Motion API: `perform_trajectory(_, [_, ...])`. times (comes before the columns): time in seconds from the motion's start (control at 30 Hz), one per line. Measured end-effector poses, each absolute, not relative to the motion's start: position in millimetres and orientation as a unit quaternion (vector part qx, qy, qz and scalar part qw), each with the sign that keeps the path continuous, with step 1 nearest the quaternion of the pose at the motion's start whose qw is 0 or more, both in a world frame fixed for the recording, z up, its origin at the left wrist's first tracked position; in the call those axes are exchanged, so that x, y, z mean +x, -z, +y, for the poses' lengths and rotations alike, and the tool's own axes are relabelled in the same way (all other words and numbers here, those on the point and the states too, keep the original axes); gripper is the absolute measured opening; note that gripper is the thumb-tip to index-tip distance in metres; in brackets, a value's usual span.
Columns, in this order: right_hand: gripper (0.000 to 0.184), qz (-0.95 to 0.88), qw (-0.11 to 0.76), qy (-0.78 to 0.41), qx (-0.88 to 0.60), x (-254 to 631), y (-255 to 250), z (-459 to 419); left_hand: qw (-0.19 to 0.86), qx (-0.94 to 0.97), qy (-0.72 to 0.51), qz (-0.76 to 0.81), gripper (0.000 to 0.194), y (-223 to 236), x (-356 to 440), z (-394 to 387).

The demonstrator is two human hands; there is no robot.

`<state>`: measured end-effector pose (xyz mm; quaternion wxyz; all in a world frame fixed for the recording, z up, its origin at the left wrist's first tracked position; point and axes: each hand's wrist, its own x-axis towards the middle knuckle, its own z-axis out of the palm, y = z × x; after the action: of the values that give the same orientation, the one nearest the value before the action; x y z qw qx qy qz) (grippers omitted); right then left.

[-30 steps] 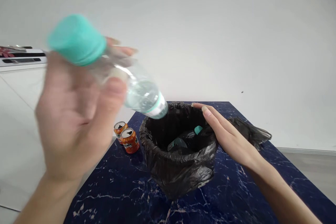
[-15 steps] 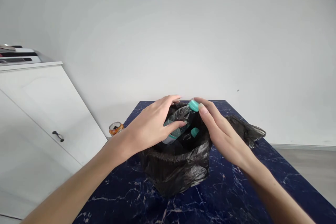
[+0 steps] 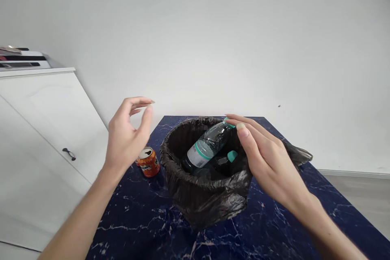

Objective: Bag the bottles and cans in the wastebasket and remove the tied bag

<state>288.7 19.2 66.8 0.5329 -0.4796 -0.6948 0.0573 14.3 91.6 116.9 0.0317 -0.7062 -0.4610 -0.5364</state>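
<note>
A clear plastic bottle with a teal cap and a pale label lies slanted inside the bin lined with a black bag. Below it in the bin, the teal cap of another bottle shows. At the first bottle's cap, my right hand has its fingers stretched out, partly covering the cap; firm contact is hard to make out. My left hand is raised left of the bin, fingers apart and holding nothing. Beneath it stands an orange drink can, with part of another can behind it.
The bin stands on a dark blue marbled table against a white wall. A black plastic bag lies at the right edge, partly behind my right hand. A white cabinet is on the left, with several items on top.
My left hand has let go of the bottle and moved left, away from the bin. The bottle now leans inside the bin. My right hand has shifted slightly right and stays near the cap.
</note>
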Motion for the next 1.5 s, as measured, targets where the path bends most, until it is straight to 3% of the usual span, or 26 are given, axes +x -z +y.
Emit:
perform_trajectory(0.2, [0.048,-0.694,0.532,-0.062,-0.482,288.8,-66.8,17.7,0.052,-0.706,0.367,-0.603,0.046,-74.8,-48.1,126.0])
perform_trajectory(0.37, [0.041,-0.675,0.562,-0.057,-0.474,286.6,-66.3,16.4,0.018,-0.773,0.218,-0.595,0.062,-28.9,-86.8,142.3])
perform_trajectory(0.67, [0.036,-0.664,0.579,-0.048,-0.471,285.1,-65.6,15.8,-0.042,-0.86,0.139,-0.49,0.055,-12.7,-101.8,112.9])
perform_trajectory(0.77, [0.037,-0.663,0.579,-0.047,-0.472,285.0,-65.9,15.7,-0.046,-0.823,0.194,-0.532,0.063,-31.8,-87.4,96.9])
perform_trajectory(0.9, [0.037,-0.659,0.582,-0.051,-0.475,285.3,-66.4,15.2,0.028,-0.71,0.388,-0.587,0.069,-73.4,-57.3,73.9])
perform_trajectory(1.03, [0.038,-0.656,0.586,-0.063,-0.472,285.7,-66.6,14.9,-0.023,-0.665,0.59,-0.458,0.066,-111.6,-23.2,53.1])
perform_trajectory(1.17, [0.042,-0.657,0.591,-0.088,-0.46,286.5,-66.6,15.2,-0.072,-0.711,0.594,-0.371,0.061,-129.7,11.7,39.9])
perform_trajectory(1.37, [0.042,-0.658,0.592,-0.094,-0.455,290.1,-68.3,15.3,0.05,-0.725,0.614,-0.308,0.056,-144.2,49.9,25.6])
perform_trajectory(1.5, [0.042,-0.662,0.589,-0.102,-0.452,291.7,-69.0,16.6,-0.029,-0.748,0.61,-0.261,0.052,-153.7,59.5,22.2])
